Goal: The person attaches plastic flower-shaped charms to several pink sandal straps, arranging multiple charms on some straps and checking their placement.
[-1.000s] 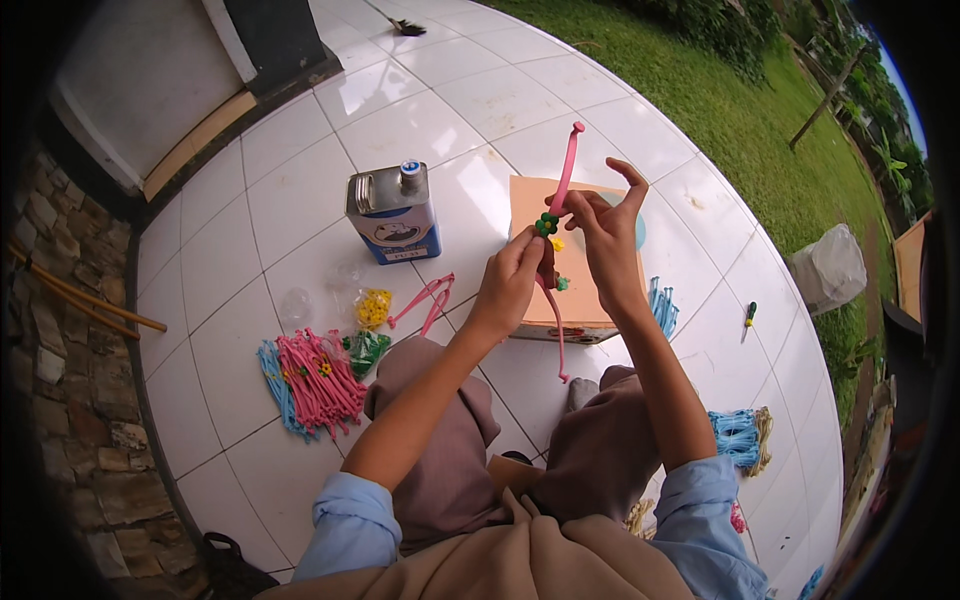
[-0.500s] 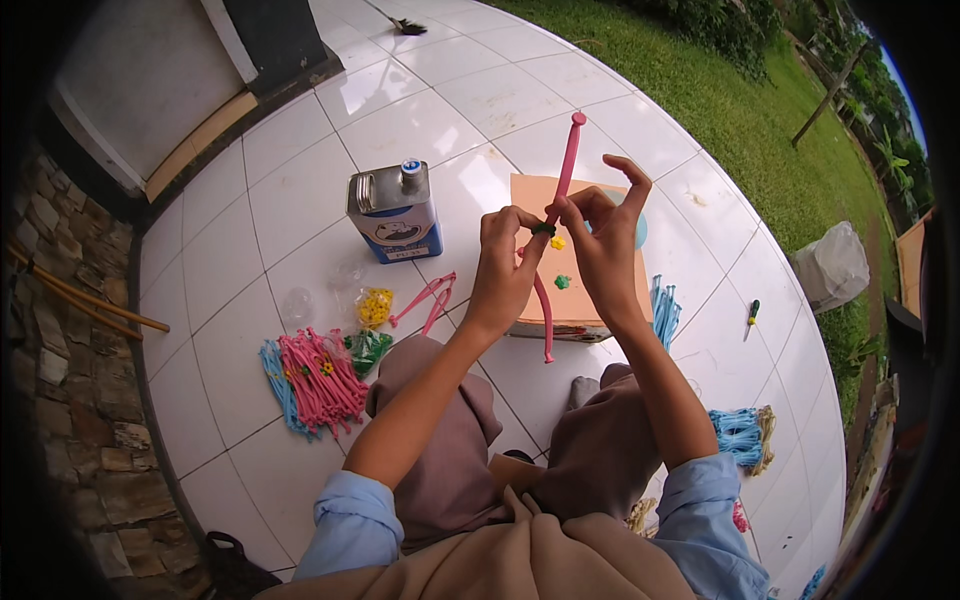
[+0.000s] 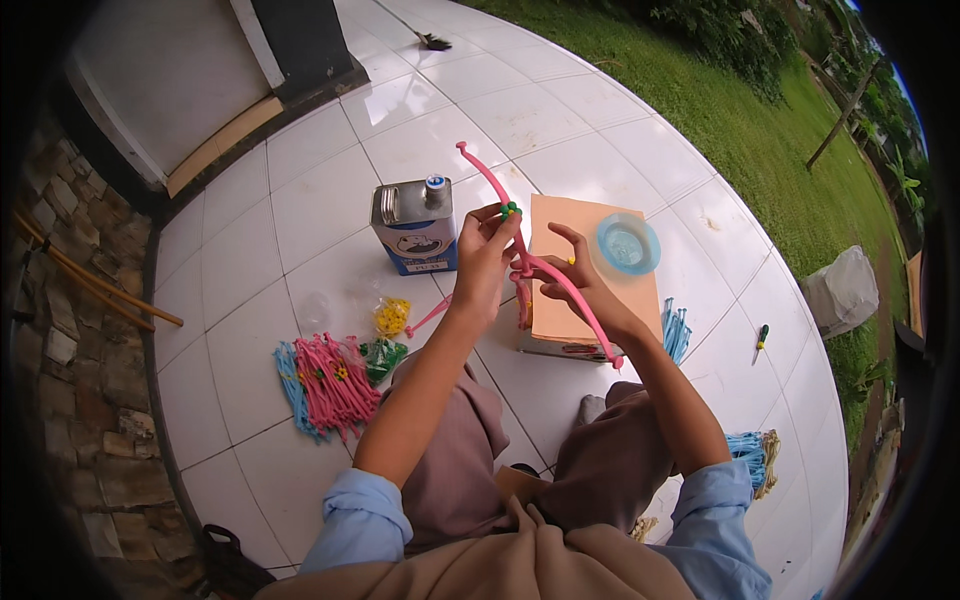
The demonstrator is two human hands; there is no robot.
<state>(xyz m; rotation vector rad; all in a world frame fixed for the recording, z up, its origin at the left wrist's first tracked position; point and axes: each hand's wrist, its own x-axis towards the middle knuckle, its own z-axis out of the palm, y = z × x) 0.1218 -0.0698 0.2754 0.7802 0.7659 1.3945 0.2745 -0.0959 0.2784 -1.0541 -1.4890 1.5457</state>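
A long pink plastic strap (image 3: 577, 292) with knobbed ends runs slantwise between my hands. My left hand (image 3: 484, 255) pinches its upper part, where a small cluster of green beads (image 3: 511, 209) sits on the strap. Lower down, my right hand (image 3: 592, 294) has its thumb and a finger closed at the strap's middle, its index finger raised and bent. The strap's lower end crosses over that hand. A tiny yellow piece (image 3: 571, 261) shows by the right fingers. Below, a cardboard-topped box (image 3: 560, 215) carries a blue round bowl (image 3: 628, 244).
A blue-and-silver tin can (image 3: 415, 228) stands left of the box. Nearby lie a bag of yellow beads (image 3: 391, 316), a bag of green beads (image 3: 383, 360), and piles of pink straps (image 3: 335, 385) and blue straps (image 3: 676, 330). A screwdriver (image 3: 763, 336) lies on the tiles at right.
The strap has swung from near upright to slanting down rightward. My right hand has moved down along it, and the green bead cluster is now more visible. The view has shifted, showing the bowl.
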